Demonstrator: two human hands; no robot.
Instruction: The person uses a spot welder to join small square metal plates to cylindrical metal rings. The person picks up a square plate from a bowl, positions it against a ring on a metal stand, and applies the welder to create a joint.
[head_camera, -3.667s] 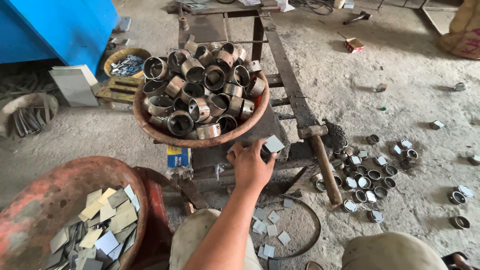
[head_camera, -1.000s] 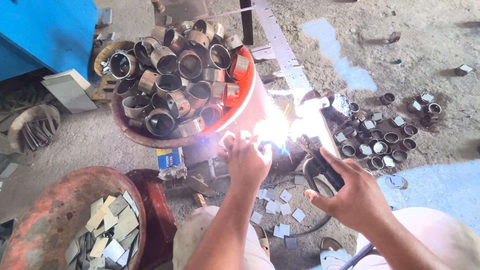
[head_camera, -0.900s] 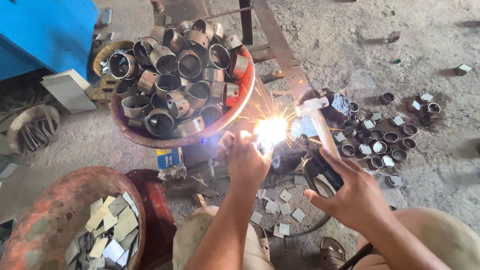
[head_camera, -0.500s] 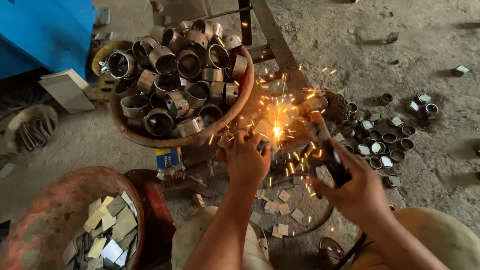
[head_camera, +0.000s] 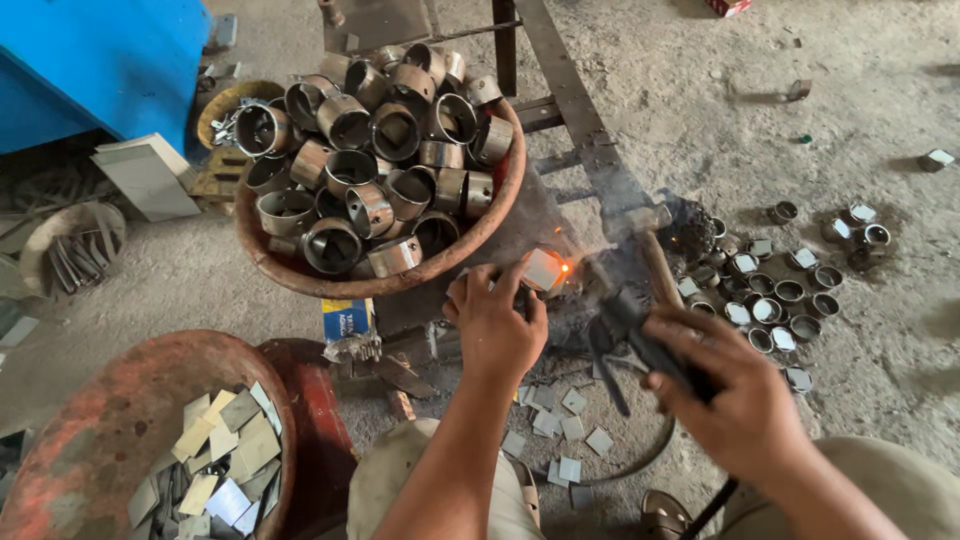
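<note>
Item: arc dying to an ember beside the square plate (head_camera: 543, 268) my left hand (head_camera: 495, 325) is steadying with curled fingers, while my right hand (head_camera: 735, 395) is fist-gripping the electrode holder (head_camera: 640, 335), the tack appearing laid.

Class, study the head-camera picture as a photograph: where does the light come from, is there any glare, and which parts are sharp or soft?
Head view: even, soft daylight with faint shadows on the floor; the one bright spot is a small orange glow beside the square plate at the left hand, without blown-out glare; rings in the bowl are sharp; the right hand is slightly soft; wide-angle bending at the edges.
</note>
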